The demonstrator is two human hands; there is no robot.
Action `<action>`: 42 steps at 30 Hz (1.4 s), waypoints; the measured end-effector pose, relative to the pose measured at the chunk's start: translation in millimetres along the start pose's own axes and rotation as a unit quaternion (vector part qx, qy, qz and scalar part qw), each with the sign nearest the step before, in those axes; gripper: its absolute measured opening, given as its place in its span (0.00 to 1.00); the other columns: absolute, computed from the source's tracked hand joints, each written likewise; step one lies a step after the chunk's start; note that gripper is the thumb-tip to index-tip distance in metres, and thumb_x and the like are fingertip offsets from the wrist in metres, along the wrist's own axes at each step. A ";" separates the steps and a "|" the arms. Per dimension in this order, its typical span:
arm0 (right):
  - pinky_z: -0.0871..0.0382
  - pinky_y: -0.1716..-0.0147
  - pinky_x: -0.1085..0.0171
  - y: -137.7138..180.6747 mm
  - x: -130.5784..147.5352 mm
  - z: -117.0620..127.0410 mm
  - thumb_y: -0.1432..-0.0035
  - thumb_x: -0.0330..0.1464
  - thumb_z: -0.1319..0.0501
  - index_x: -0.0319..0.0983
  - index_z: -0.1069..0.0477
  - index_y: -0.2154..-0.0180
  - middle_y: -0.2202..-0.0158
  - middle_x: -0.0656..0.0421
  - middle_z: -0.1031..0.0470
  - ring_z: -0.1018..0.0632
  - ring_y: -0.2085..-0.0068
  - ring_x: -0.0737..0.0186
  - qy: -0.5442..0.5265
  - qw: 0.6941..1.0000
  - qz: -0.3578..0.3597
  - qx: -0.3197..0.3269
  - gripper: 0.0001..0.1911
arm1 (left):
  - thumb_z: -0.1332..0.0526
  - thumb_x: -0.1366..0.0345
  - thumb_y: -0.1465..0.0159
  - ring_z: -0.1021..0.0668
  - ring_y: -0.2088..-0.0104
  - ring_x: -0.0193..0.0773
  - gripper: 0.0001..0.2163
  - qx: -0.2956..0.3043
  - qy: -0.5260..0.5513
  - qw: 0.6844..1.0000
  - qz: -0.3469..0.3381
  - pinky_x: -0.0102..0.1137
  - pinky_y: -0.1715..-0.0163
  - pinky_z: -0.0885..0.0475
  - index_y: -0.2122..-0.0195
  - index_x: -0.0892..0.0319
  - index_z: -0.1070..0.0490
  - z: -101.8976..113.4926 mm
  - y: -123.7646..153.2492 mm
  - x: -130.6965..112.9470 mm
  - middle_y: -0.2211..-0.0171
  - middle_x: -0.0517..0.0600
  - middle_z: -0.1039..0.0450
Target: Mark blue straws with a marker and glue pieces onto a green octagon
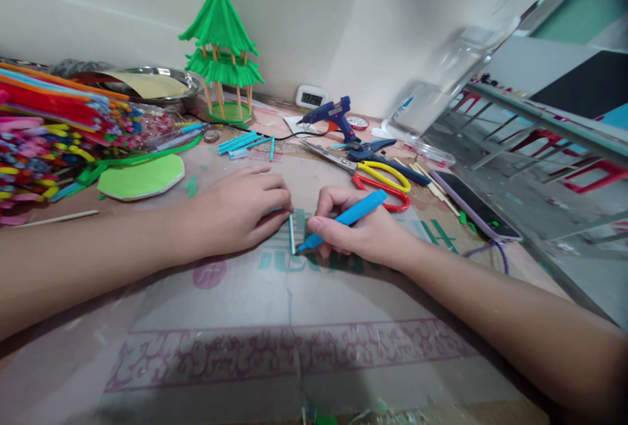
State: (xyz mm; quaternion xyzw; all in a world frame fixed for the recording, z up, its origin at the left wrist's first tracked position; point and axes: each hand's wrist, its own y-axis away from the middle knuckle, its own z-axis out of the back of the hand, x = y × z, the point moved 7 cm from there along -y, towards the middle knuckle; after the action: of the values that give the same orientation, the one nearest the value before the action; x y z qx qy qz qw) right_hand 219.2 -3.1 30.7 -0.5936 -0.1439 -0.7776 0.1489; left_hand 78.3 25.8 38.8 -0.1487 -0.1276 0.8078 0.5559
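Observation:
My right hand (353,222) grips a blue marker (350,216) with its tip low and to the left. The tip touches the lower end of a thin wooden stick (293,235), which is pale on top with blue along its edge. My left hand (245,209) lies palm down, its fingertips pinning the stick's far end to the plastic-covered table (216,307). Those fingers hide that end. Several blue-coloured sticks (245,142) lie beyond my left hand.
A green-roofed pagoda model (223,59) stands at the back. Pipe cleaners (59,131) and a green octagonal board (142,178) lie left. A glue gun (331,118), scissors (377,180), pliers (367,150) and a phone (475,206) lie right. A digital clock (311,96) sits by the wall.

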 end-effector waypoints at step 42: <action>0.43 0.85 0.72 -11.9 -13.1 15.9 0.39 0.42 0.34 0.42 0.34 0.68 0.77 0.62 0.21 0.33 0.83 0.72 0.060 0.995 -0.028 -0.073 0.14 | 0.43 0.69 0.26 0.20 0.56 0.43 0.09 -0.024 0.044 0.999 0.012 0.41 0.48 0.25 0.58 0.58 0.22 0.3 1.4 2.3 0.59 0.52 0.20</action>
State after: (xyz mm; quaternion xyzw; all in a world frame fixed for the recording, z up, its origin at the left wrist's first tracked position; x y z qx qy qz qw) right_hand 231.7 14.9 21.6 -0.5506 -0.0942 -0.8243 0.0921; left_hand 76.2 27.4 38.4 -0.1989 -0.1212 0.8036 0.5477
